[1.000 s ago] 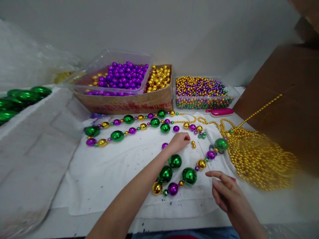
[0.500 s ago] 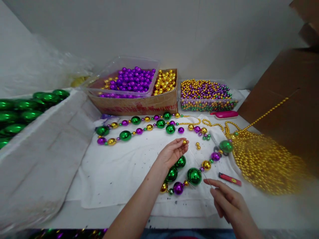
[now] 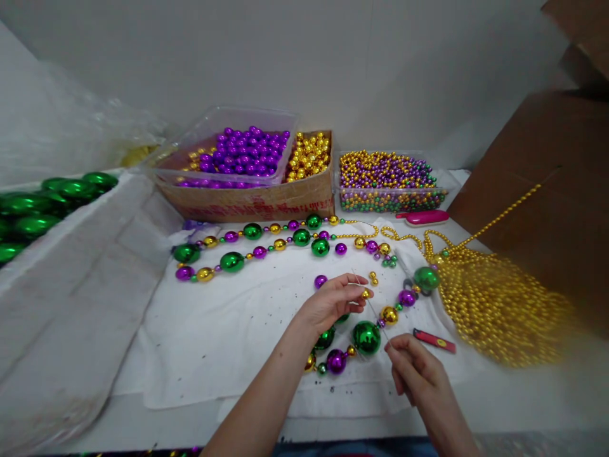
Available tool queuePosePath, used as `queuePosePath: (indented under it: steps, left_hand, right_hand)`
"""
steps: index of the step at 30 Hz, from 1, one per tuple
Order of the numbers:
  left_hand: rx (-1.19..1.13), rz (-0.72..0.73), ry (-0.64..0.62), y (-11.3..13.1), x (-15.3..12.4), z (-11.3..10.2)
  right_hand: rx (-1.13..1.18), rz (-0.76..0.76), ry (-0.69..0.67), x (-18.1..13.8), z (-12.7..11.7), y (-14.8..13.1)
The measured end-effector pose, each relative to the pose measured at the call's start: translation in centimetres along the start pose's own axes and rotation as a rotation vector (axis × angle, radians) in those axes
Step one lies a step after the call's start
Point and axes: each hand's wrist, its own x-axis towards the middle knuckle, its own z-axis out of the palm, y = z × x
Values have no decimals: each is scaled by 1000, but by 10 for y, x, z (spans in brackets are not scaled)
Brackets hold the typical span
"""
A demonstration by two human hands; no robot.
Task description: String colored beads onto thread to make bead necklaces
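Note:
Between the thumb and fingers of my left hand (image 3: 333, 299) is a small gold bead (image 3: 365, 294). A thin clear string (image 3: 375, 311) passes by the bead, its tip showing above my left fingers; whether it runs through the hole I cannot tell. Lower right, my right hand (image 3: 416, 369) pinches the same string. Beneath both hands lies a strand of beads, with a large green bead (image 3: 366, 337), a purple bead (image 3: 336, 361) and a gold bead (image 3: 389, 315). My left hand partly hides other green beads (image 3: 325, 338). Two joined gold beads (image 3: 373, 278) lie just beyond my left fingertips.
A finished-looking bead strand (image 3: 232, 261) stretches across the white cloth (image 3: 204, 343). Behind stand a cardboard box (image 3: 247, 202) and a clear tub of small beads (image 3: 392, 200). A red lighter (image 3: 434, 341) and a pile of gold bead chain (image 3: 499, 311) lie right.
My left hand has shifted right and slightly down with the gold bead, uncovering a purple bead. My right hand's outstretched forefinger has closed into a pinch on the string. The view has shifted slightly.

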Motion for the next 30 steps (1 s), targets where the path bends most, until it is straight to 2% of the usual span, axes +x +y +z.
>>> queuePosePath:
  steps: [3, 7, 12, 18, 21, 24, 27, 30]
  left_hand:
    - [112, 38, -47, 2, 2, 4]
    - [330, 102, 16, 8, 18, 2]
    - [998, 189, 153, 18, 69, -1]
    - [1297, 307, 236, 29, 134, 5]
    - [1342, 298, 223, 26, 149, 5]
    - [1284, 283, 231, 23, 153, 3]
    - [1138, 271, 249, 23, 143, 2]
    - [917, 217, 225, 24, 120, 3]
  right_hand:
    - [93, 0, 13, 4, 1, 5]
    - [143, 8, 84, 7, -6, 14]
    - [209, 60, 99, 9, -14, 24]
    - [261, 81, 105, 10, -15, 24]
    - [277, 87, 112, 11, -17, 23]
    - [292, 96, 129, 10, -19, 22]
    - [298, 103, 153, 8, -22, 21]
    - [289, 126, 157, 6, -23, 20]
